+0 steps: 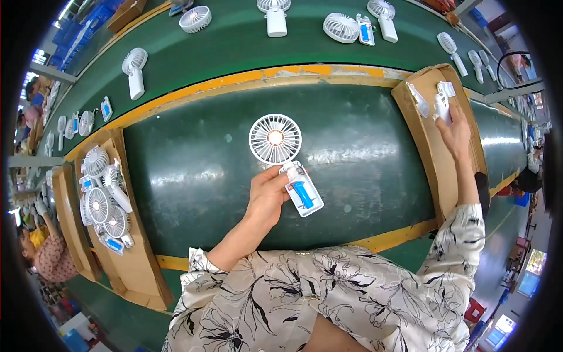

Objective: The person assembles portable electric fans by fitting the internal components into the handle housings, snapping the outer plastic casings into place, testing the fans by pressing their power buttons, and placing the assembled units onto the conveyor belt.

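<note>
While the left hand (pixel 267 196) grips one white fan (pixel 275 138) near its neck over the middle of the counter (pixel 193 199), the right hand (pixel 457 135) reaches into the right carton (pixel 419 149). Its fingers are at one white part (pixel 441 107); whether they close on it cannot be told. The fan's handle is uncovered and shows one blue cell (pixel 303 195). Three cartons are visible: one at the right, two at the left. The right carton contains the white part and at least one white piece (pixel 418 101) beside its left wall. The inner left carton (pixel 138 276) contains at least four heaped fans (pixel 98 205); overlap prevents an exact count. The upper edge cuts off one fan head (pixel 274 4) on the green belt (pixel 229 50). Distant items at both rims are too small to identify.
</note>
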Action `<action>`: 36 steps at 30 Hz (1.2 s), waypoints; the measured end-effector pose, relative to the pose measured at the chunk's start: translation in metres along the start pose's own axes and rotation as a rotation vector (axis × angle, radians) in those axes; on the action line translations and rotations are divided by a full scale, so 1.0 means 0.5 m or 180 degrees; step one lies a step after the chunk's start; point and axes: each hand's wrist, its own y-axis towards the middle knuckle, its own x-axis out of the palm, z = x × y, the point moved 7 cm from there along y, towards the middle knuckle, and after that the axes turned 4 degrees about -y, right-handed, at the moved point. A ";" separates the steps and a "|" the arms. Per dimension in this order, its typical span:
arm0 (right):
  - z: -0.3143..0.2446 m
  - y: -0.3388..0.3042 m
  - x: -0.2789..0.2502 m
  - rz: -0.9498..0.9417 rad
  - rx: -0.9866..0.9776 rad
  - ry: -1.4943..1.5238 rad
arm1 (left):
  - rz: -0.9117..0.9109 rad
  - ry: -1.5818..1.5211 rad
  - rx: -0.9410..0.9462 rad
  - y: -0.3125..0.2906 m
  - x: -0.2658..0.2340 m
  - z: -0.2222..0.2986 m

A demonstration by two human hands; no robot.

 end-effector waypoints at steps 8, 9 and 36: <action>-0.439 -0.206 -0.096 -0.0434 -0.1083 0.1545 | -0.0012 -0.0156 0.0026 -0.006 0.006 -0.007; -0.471 -0.220 -0.093 -0.0589 -0.1135 0.1611 | -0.0035 -0.0342 0.0019 -0.005 0.011 -0.006; -0.603 -0.230 0.000 -0.0566 -0.1627 0.0910 | 0.0072 -0.1042 -0.0041 -0.005 0.007 -0.002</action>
